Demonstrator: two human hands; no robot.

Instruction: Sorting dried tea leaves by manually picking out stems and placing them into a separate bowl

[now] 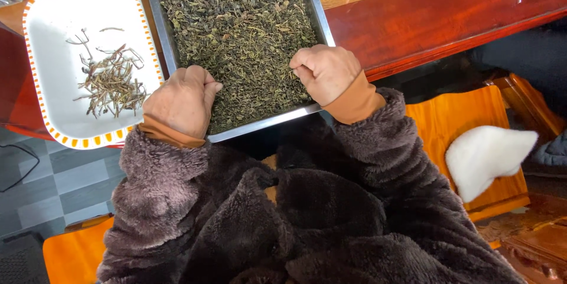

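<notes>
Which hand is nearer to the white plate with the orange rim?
Left. The left hand rests at the metal tray's near left corner, right beside the white plate. The right hand is at the tray's right side, farther away.

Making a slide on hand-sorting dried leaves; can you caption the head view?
Both hands, left hand and right hand, rest curled on dried leaves in a metal tray, twigs on white dish beside.
</notes>
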